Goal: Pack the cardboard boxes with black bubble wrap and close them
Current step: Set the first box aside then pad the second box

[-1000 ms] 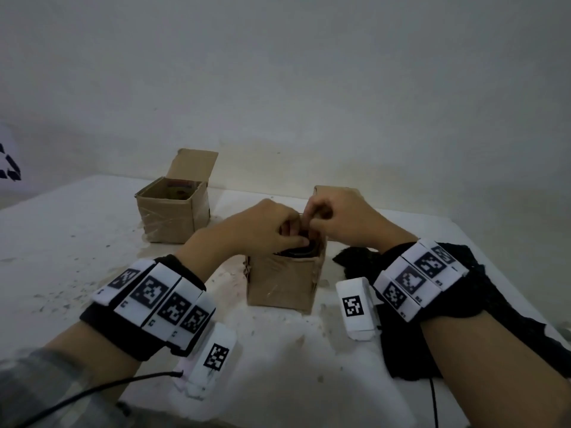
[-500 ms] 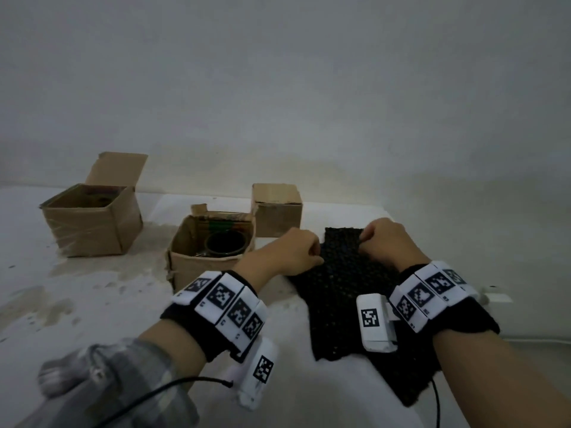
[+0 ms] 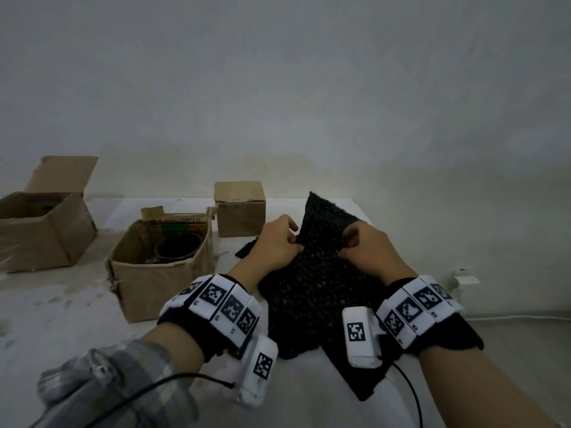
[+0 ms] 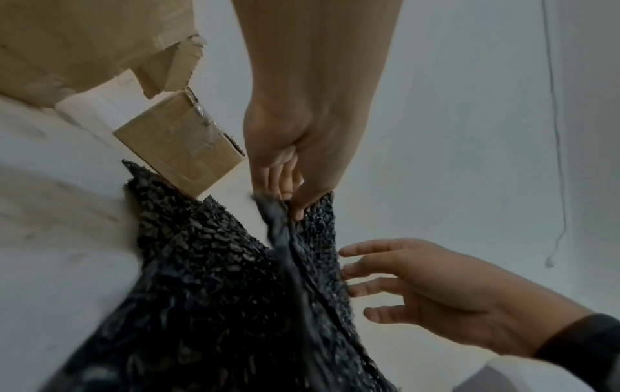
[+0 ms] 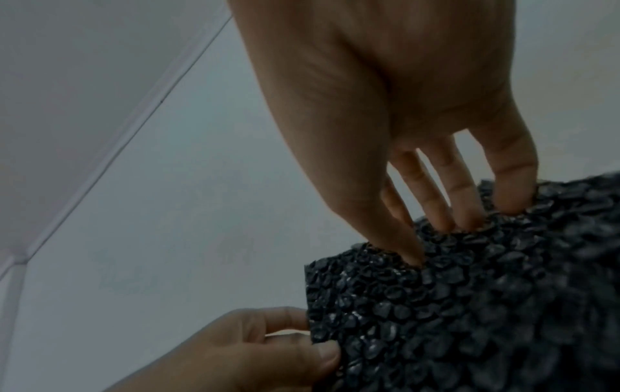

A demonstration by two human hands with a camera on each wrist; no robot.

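Note:
A sheet of black bubble wrap [image 3: 315,282] lies on the white table [image 3: 77,304], its far end lifted into a peak between my hands. My left hand [image 3: 295,242] pinches the sheet's left edge between thumb and fingers; the left wrist view shows that left hand [image 4: 292,209] holding the bubble wrap [image 4: 218,278]. My right hand [image 3: 344,248] holds the right side. In the right wrist view, that right hand [image 5: 446,238] digs thumb and fingers into the bubble wrap [image 5: 469,305]. Left of my hands stands an open cardboard box [image 3: 154,288] with a black cup [image 3: 177,247] inside.
A small closed cardboard box [image 3: 241,217] stands behind my left hand, near the wall. A larger open box [image 3: 40,242] with its flap up sits at the far left. The table's right edge runs just right of the wrap; a white plug block [image 3: 463,279] lies beyond.
One second ago both hands were at the box with the cup. They moved right to the flat bubble wrap, took hold of it, and have now lifted its far end.

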